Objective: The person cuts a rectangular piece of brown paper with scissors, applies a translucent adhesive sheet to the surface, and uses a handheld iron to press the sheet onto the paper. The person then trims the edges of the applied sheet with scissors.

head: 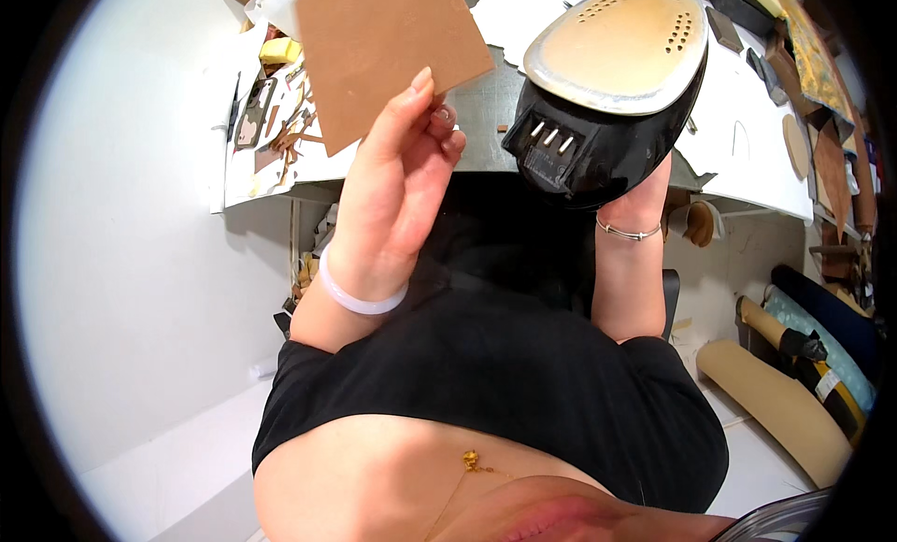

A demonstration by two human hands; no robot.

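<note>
My left hand [413,142] pinches a flat brown sheet [392,51], apparently leather, by its lower edge between thumb and fingers. The sheet is raised above the table, and its top runs out of the picture. In my right hand [643,188] is a black clothes iron [610,149], turned so that its soleplate [610,51] faces up at me. The soleplate is worn and yellowed, with groups of steam holes. Several metal contact pins [552,137] stick out at the iron's heel. Most of my right fingers are hidden behind the iron.
A grey mat [490,149] lies on the white table [764,181]. At the left are a phone [255,113], leather scraps [287,142] and a yellow block [280,51]. Dark blocks [767,77] and a tan disc [795,146] lie at the right. Material rolls [778,409] lean below.
</note>
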